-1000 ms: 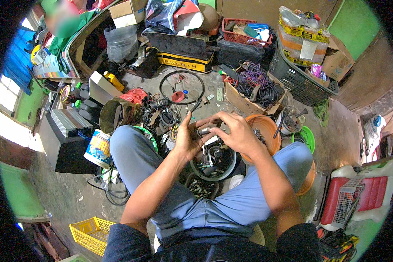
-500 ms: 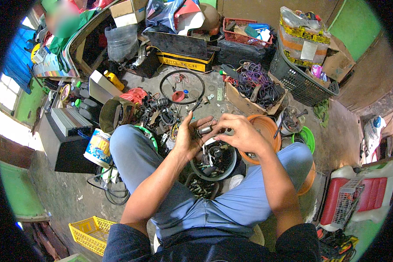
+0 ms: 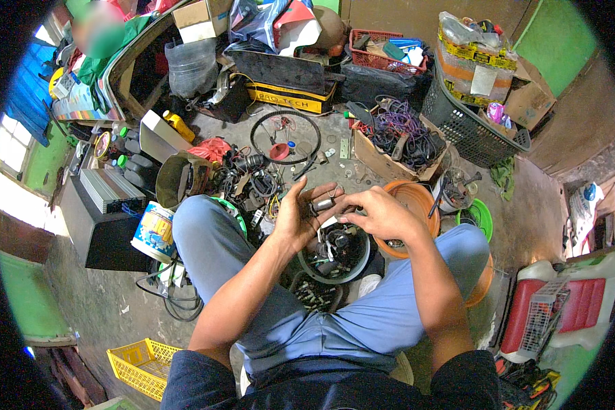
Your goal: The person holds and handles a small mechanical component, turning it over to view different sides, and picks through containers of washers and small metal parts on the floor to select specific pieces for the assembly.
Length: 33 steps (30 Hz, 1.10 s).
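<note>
Head view: small silver cylinder (image 3: 323, 203) held at the far edge of the gray tub (image 3: 345, 279)

Well to the left of the gray tub stands a black box (image 3: 109, 232) with a ridged metal unit (image 3: 111, 188) on top. A yellow crate (image 3: 140, 369) sits left of the tub and nearer the person, while a white-and-blue bucket (image 3: 152, 234) leans to the tub's left, past the knee. Beyond the tub, to its left, dark parts lie heaped, and a black belt (image 3: 251, 135) rests in a loop on the floor.

At the tub's far left edge, the person's left hand (image 3: 296, 217) is open, palm up, with the cylinder lying across its fingers. Close beside it, over the tub's far right edge, the right hand (image 3: 379, 210) has its fingertips drawn together; whether they touch the cylinder or grip something else, one cannot tell.

Beyond the tub on the right is a cardboard box (image 3: 379, 164) of tangled cables (image 3: 403, 133). An orange basin (image 3: 424, 198) is just right of the tub, and a green bowl (image 3: 484, 215) stands farther right.
</note>
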### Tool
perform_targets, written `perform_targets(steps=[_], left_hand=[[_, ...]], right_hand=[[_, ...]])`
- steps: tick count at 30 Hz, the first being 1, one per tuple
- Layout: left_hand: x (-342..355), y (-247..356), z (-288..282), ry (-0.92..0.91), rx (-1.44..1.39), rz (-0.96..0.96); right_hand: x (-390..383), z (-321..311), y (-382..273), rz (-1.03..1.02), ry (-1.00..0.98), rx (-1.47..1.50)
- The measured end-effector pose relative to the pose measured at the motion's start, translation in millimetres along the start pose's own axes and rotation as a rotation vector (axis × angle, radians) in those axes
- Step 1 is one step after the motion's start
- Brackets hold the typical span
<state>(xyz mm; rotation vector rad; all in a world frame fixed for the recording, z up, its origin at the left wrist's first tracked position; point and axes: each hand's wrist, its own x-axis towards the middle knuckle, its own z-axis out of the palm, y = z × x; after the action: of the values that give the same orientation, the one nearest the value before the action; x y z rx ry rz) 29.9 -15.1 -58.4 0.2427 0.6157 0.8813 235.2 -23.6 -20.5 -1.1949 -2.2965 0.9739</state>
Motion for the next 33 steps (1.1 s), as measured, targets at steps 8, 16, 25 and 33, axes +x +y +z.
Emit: perform_targets(steps=[8,16,25,33], left_hand=[[0,0,0,0.006,0.005,0.003],[1,-1,-1,-0.011,0.009,0.011],[-3,-2,1,-0.051,-0.087,0.003],[-2,-2,0,-0.103,-0.044,-0.017]], right_hand=[[-1,-3,-7,0.015,0.011,-0.080],[0,-1,-5,0.005,0.057,0.026],[7,8,-21,-0.129,0.313,-0.071],[6,14,-12,-0.106,0.306,-0.193]])
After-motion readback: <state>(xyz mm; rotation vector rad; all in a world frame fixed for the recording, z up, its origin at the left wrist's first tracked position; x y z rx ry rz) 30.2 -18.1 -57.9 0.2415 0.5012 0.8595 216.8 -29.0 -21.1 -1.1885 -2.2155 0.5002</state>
